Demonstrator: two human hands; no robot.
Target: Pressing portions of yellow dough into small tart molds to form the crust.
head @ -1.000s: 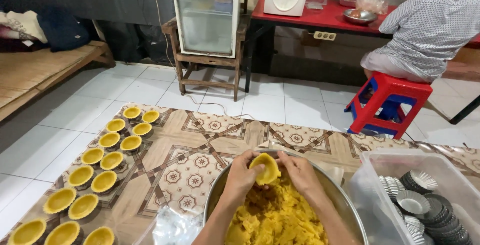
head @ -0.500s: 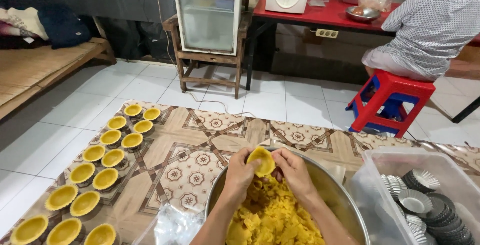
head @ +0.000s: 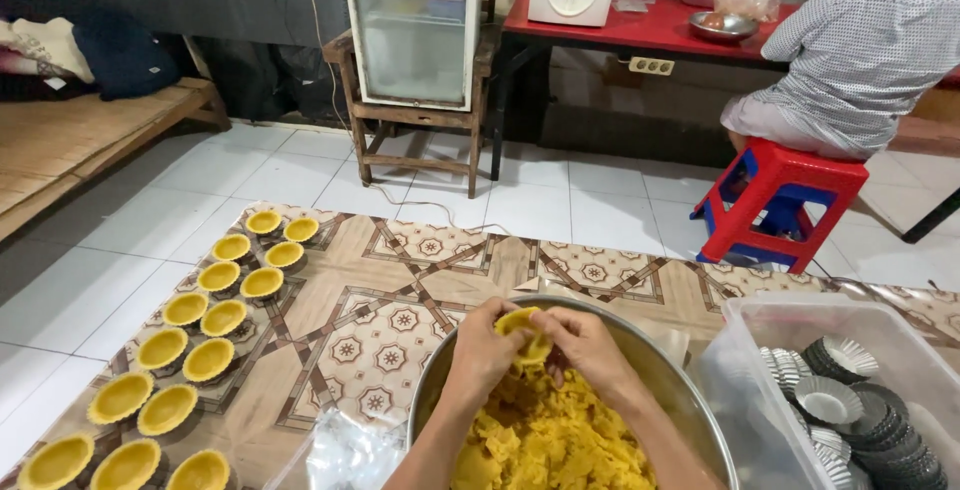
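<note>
Head view: a small yellow dough piece (head: 523, 335) is pinched btwn both hands, held just above a large metal bowl (head: 690, 405) filled w/ yellow dough (head: 548, 440). Left hand (head: 483, 350) is curled shut on the piece, right hand (head: 590, 345) likewise closed on it from the other side. Rows of dough-lined tart shells (head: 205, 325) are laid on the patterned floor mat (head: 400, 325) at left; empty metal tart moulds (head: 850, 405) are stacked in a clear plastic tub (head: 760, 320) at right. A person (head: 860, 45) is seated on a red stool (head: 780, 200) well apart

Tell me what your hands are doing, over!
Left hand and right hand both pinching one yellow dough piece. Above the metal bowl of dough. Nothing in the way.
</note>
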